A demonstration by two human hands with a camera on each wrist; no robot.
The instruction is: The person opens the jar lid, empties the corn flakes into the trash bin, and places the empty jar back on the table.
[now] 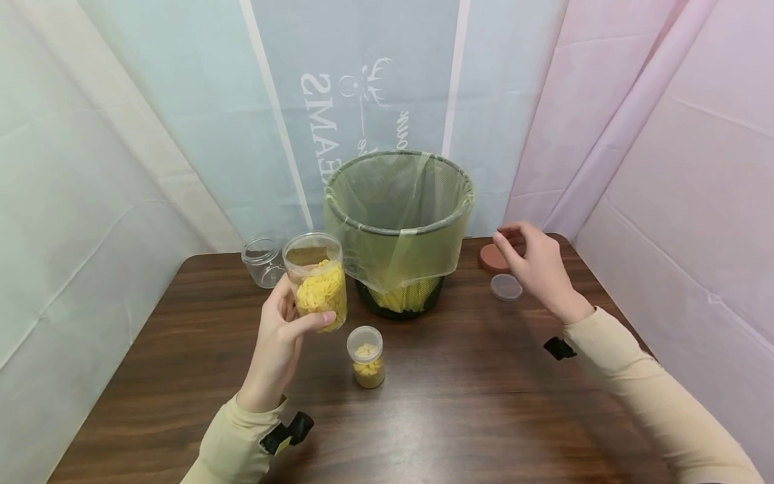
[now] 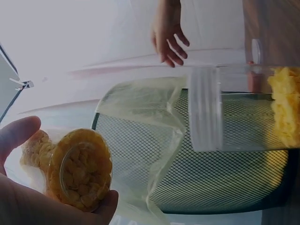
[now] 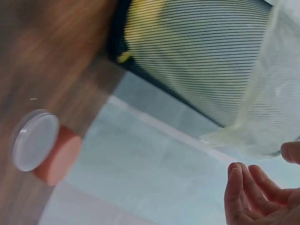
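Observation:
My left hand [image 1: 281,336] grips a clear plastic jar [image 1: 317,286], lidless and tilted, partly filled with small yellow pieces. In the left wrist view, thumb and fingers wrap round this jar [image 2: 80,171], whose base faces the camera. My right hand [image 1: 538,265] hovers over the table's right side with loosely bent fingers and nothing in them. Below it lie a clear lid [image 1: 506,287] and a reddish-brown lid [image 1: 492,258]; both show in the right wrist view too. A smaller clear jar [image 1: 366,359] of yellow bits stands upright in front of the left hand.
A black mesh bin [image 1: 402,306] with a pale yellow liner bag [image 1: 417,259] stands at the back middle, yellow showing low inside it. Behind the held jar, a clear glass-like jar [image 1: 266,272] stands at the back left. Cloth walls [image 1: 181,121] rise around the dark wooden table [image 1: 459,417].

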